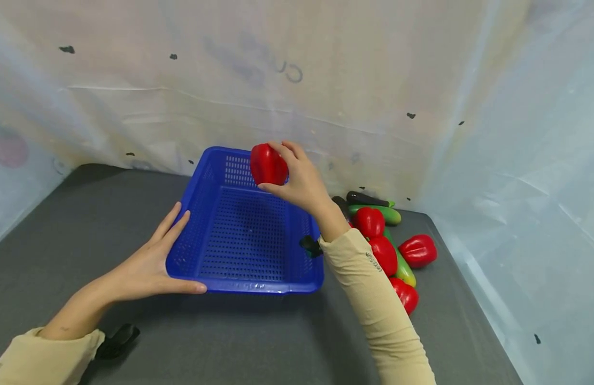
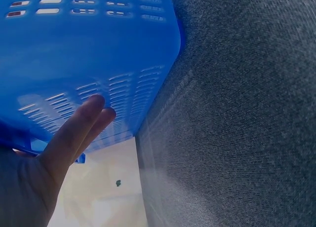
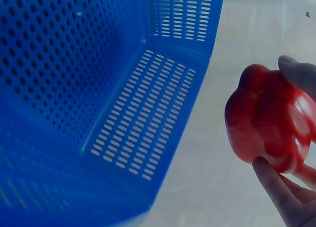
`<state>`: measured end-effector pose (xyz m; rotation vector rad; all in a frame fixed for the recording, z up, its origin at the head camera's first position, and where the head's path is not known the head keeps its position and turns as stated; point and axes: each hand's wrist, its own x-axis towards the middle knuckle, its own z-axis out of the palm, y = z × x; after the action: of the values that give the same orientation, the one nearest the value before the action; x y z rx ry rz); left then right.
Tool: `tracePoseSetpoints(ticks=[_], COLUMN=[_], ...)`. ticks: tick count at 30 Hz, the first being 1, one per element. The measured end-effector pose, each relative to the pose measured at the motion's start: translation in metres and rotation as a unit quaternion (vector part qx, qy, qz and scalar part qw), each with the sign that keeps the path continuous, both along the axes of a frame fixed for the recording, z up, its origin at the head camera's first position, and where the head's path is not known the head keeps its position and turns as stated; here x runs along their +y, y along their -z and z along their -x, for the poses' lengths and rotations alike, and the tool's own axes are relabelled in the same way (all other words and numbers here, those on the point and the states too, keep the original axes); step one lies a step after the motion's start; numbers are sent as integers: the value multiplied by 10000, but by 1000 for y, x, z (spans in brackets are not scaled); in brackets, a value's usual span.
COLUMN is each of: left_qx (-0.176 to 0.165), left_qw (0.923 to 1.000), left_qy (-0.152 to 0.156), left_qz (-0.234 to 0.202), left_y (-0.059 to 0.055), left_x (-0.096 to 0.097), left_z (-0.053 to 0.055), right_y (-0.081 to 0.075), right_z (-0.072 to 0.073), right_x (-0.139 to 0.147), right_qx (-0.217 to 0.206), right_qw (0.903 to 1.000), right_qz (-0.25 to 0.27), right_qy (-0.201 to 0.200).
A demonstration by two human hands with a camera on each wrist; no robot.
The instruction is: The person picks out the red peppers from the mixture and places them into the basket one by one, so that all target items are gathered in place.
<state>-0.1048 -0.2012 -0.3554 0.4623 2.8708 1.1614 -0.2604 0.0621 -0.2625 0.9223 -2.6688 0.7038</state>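
A blue perforated plastic basket (image 1: 248, 286) stands on the dark table with nothing inside it. My left hand (image 1: 154, 264) grips its left side near the front corner; in the left wrist view two fingers (image 2: 81, 126) lie along the slotted outer wall. Above the basket's far right part, my right hand (image 1: 297, 182) holds a red bell pepper (image 1: 267, 164) between thumb and fingers. From the right wrist, the pepper (image 3: 269, 118) shows beside the basket's rim, raised against the pale sheet.
Right of the basket lie several red bell peppers (image 1: 418, 251), a dark eggplant (image 1: 366, 199), a green cucumber (image 1: 388, 215) and another long green vegetable (image 1: 405, 272). A pale plastic sheet (image 1: 349, 80) hangs behind the grey-black table (image 1: 220, 342).
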Motion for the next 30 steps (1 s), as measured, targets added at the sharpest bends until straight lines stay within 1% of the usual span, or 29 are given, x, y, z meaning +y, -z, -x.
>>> tracePoseSetpoints(ticks=[7, 13, 16, 20, 26, 30], left_qx=[-54, -75, -73, -61, -14, -18], left_qw=[10000, 9999, 10000, 9999, 9999, 9999], left_qy=[8, -3, -24, -28, 17, 41], left_qz=[-55, -79, -64, -83, -121, -146], left_y=[0, 0, 1, 1, 2, 1], left_x=[1, 2, 3, 4, 5, 7], left_z=[0, -1, -1, -2, -2, -2], right_y=[8, 16, 21, 29, 43, 52], right_z=[3, 5, 7, 10, 15, 18], right_x=[-11, -25, -32, -38, -43, -45], right_qx=[-136, -77, -110, -269, -317, -402], right_qw=[9998, 9997, 9997, 9993, 9992, 9989], right_qz=[-97, -127, -81, -58, 70, 41], right_qy=[71, 169, 226, 255, 219, 238])
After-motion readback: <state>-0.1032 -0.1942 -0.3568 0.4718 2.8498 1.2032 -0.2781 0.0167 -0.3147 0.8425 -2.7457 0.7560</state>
